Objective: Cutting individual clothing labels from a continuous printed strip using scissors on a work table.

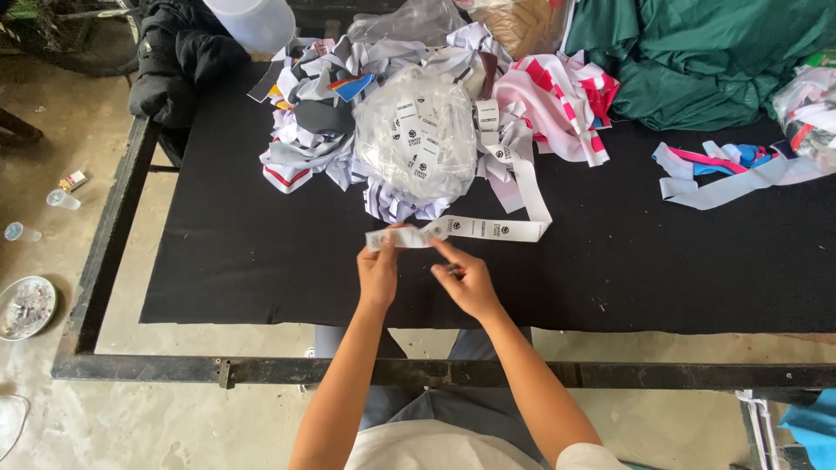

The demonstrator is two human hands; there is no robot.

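White label strip lies near bench front edge, w/ left hand pinching its end. Right hand fingers curled beside it; can't tell if gripping.

The operator is wearing a short-sleeved white top (hems are showing only at the lower frame edge, far back from the fingers). Both forearms are showing bare from sleeve to wrist. The left hand and right hand are wearing no gloves. Grey trousers are showing below the forearms.
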